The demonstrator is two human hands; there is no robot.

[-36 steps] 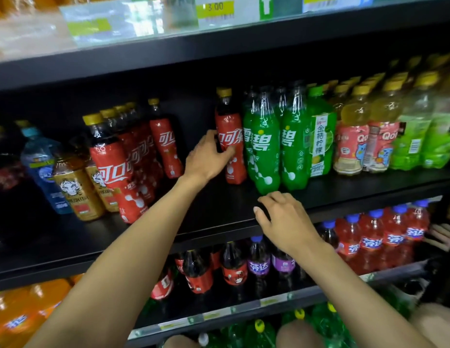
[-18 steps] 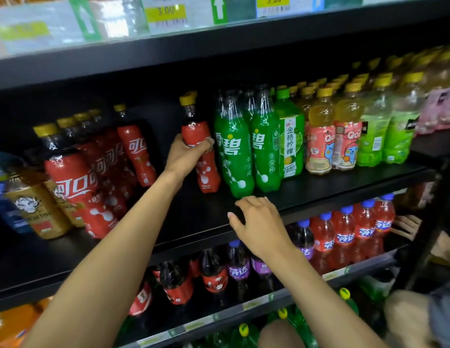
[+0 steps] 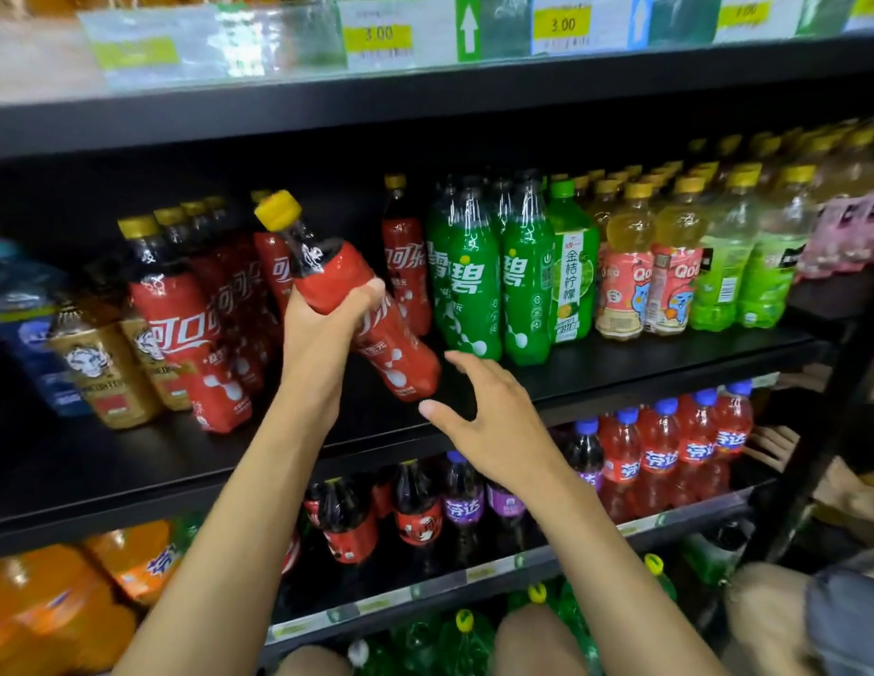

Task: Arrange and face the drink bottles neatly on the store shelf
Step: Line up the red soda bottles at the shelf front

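Observation:
My left hand (image 3: 328,324) grips a red-labelled cola bottle (image 3: 401,353) with a yellow cap, lifted off the black middle shelf (image 3: 620,368) and tilted so the cap points up-left. My right hand (image 3: 488,417) is spread open just below and right of the bottle's base, not touching it. Another red cola bottle (image 3: 405,265) stands upright behind it, next to green soda bottles (image 3: 466,285). A row of more red cola bottles (image 3: 181,324) stands to the left.
Gold-labelled bottles (image 3: 98,373) and a blue one sit far left. Yellow, orange and green drinks (image 3: 669,275) fill the right side. Price tags (image 3: 376,39) line the upper shelf edge. Lower shelves hold dark, purple and red soda bottles (image 3: 664,456) and orange ones (image 3: 59,612).
My left hand has lifted the cola bottle out of its spot beside the green bottles and pulled it forward, tilted. My right hand rose off the shelf edge and opened toward the bottle's base.

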